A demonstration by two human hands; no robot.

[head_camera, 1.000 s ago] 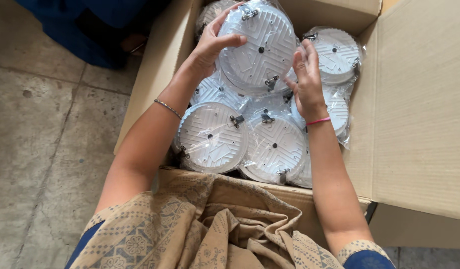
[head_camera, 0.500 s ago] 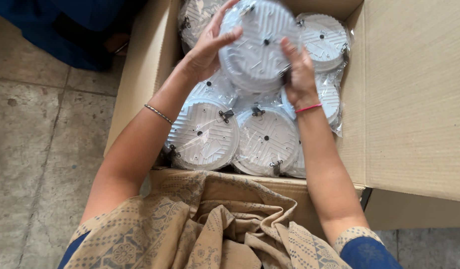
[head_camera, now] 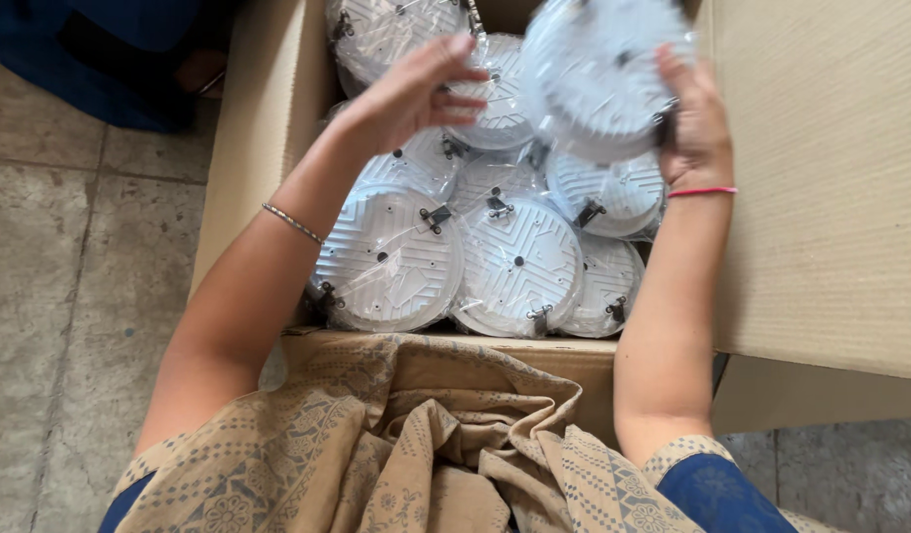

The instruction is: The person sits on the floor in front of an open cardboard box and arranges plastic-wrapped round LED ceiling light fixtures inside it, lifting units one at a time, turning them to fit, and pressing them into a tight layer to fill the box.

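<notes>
Hands first: we see the right hand gripping a round white light fitting by its right edge, fingers curled onto the rim, so that the disc is lifted above the others at the top of the cardboard box. The fitting is blurred, and we cannot tell whether it is wrapped. The left hand is open with its fingers spread and loosely bent; its fingertips lie just beside the lifted fitting's left edge, over another wrapped disc, and we cannot tell whether they touch either one.

Below, the box holds more of the same discs in clear plastic wrap, ribbed backs up, with small metal spring clips. One large disc sits near the left forearm, and another lies just beside it. A thin bracelet circles the left wrist, a red thread the right. Patterned beige cloth drapes over the box's near edge, and the floor is grey stone.
</notes>
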